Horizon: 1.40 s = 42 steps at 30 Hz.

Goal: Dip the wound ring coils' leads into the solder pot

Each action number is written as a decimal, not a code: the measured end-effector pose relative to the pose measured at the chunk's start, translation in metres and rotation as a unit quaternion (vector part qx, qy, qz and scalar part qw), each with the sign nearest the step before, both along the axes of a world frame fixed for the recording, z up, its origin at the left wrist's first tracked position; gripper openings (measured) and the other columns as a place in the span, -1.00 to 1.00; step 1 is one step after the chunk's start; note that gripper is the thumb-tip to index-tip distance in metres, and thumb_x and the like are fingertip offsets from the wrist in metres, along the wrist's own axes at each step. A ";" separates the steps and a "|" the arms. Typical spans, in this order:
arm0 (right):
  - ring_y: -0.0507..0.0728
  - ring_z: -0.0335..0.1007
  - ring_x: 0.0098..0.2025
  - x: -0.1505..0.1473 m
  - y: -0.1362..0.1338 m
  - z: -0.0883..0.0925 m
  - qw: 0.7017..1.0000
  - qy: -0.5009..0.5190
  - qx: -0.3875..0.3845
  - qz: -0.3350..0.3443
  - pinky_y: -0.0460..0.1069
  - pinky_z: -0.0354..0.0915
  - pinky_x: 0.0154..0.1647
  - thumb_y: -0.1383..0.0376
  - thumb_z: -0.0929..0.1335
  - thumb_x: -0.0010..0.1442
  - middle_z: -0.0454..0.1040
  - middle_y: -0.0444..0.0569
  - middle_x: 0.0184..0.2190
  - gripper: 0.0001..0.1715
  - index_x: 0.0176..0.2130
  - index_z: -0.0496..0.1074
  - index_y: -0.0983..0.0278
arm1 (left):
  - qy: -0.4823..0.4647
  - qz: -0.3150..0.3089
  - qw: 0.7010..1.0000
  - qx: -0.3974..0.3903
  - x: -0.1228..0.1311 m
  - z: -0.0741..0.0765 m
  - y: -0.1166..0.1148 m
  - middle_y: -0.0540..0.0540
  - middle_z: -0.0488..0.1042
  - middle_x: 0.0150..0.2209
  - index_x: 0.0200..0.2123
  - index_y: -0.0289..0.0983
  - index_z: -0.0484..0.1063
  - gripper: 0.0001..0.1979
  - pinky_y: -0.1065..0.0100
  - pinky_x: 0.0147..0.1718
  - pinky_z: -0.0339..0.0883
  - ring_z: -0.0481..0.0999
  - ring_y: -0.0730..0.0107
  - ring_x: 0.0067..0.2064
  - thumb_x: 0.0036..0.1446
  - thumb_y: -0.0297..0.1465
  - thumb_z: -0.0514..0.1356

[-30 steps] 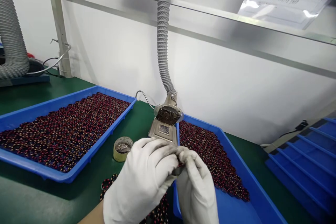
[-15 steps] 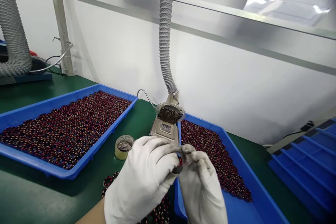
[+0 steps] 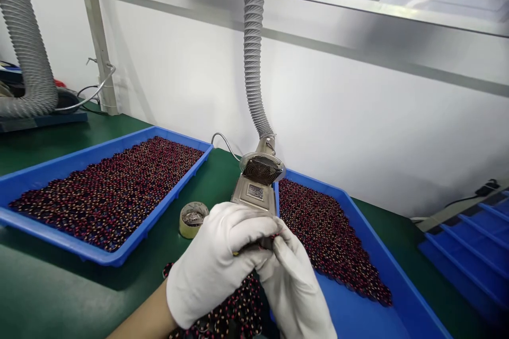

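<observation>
A person at the bench (image 3: 222, 180) wore 2 white cotton gloves, with the left hand (image 3: 217, 265) and right hand (image 3: 294, 288) pressed together just above a heap of ring coils (image 3: 234, 310). Their fingers (image 3: 254, 225) were clenched on a small wire-wound ring coil (image 3: 264, 243), which sat between both hands and was mostly hidden by the gloves. At 12 o'clock from the hands, just beyond them, stood a fume extractor head (image 3: 258, 183) on a ribbed grey hose (image 3: 252, 47). A roll of tape (image 3: 192, 220) stood near the hands at 10 o'clock. Further out at 10 o'clock lay a blue tray (image 3: 178, 139) packed with dark red coils, and at 2 o'clock a second blue tray (image 3: 318, 182) held more. A blue stepped rack (image 3: 465, 254) sat at 3 o'clock, well apart.
</observation>
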State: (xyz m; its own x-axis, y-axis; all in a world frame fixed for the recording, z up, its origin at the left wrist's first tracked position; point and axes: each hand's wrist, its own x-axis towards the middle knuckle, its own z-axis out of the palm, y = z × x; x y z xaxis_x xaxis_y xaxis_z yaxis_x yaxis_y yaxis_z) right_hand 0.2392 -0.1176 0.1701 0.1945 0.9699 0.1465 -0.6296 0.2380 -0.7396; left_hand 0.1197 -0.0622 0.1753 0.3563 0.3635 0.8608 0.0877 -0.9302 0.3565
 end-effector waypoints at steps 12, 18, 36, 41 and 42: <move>0.06 0.47 -0.24 -0.001 0.000 -0.009 0.999 -0.018 -0.029 0.002 -0.07 0.41 -0.16 0.28 0.50 0.00 0.51 -0.08 -0.25 -0.74 -0.23 0.53 0.19 | -0.239 -0.135 0.922 -0.275 -0.012 0.002 0.007 -0.05 0.61 -0.27 -0.35 -0.20 0.56 -0.90 0.38 -0.17 0.52 0.59 0.36 -0.19 0.16 -0.34 0.25; -0.01 0.49 -0.24 -0.009 0.006 -0.007 0.999 0.039 0.011 0.003 -0.18 0.41 -0.20 0.36 0.48 0.02 0.55 -0.09 -0.25 -0.78 -0.25 0.54 0.17 | -0.115 -0.189 0.919 -0.326 -0.002 0.003 0.006 -0.12 0.60 -0.20 -0.30 -0.26 0.59 -0.86 0.32 -0.11 0.50 0.59 0.29 -0.15 0.02 -0.53 0.33; 0.10 0.48 -0.12 -0.009 0.014 -0.016 0.997 0.069 -0.006 -0.021 0.05 0.40 0.01 0.10 0.46 0.05 0.58 -0.07 -0.27 -0.76 -0.29 0.54 0.17 | -0.031 0.011 0.994 -0.101 0.014 -0.014 0.004 -0.02 0.52 -0.18 -0.11 -0.18 0.40 -0.64 0.21 0.00 0.29 0.46 0.32 -0.09 0.03 -0.60 0.29; 0.11 0.48 -0.13 -0.014 0.013 -0.016 0.997 0.062 0.016 -0.053 0.09 0.40 0.01 0.01 0.43 0.07 0.58 -0.10 -0.33 -0.70 -0.30 0.52 0.16 | -0.034 -0.006 0.999 -0.026 0.010 -0.012 0.009 -0.06 0.53 -0.20 -0.12 -0.24 0.39 -0.76 0.22 -0.02 0.29 0.48 0.33 -0.13 0.12 -0.47 0.27; 0.11 0.48 -0.13 -0.014 0.012 -0.016 0.997 0.059 0.013 -0.054 0.09 0.40 0.02 0.04 0.42 0.08 0.57 -0.10 -0.33 -0.73 -0.31 0.52 0.16 | -0.031 -0.004 0.999 -0.012 0.010 -0.012 0.009 -0.06 0.54 -0.20 -0.12 -0.25 0.39 -0.77 0.22 -0.02 0.28 0.49 0.34 -0.13 0.13 -0.46 0.26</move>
State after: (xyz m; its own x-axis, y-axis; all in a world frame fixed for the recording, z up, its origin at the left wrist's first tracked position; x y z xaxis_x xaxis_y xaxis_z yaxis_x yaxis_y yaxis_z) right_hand 0.2252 -0.1057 0.1545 0.3150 0.9385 0.1413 -0.6818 0.3273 -0.6542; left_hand 0.1296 -0.0533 0.1633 0.3045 0.3827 0.8723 0.0576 -0.9215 0.3841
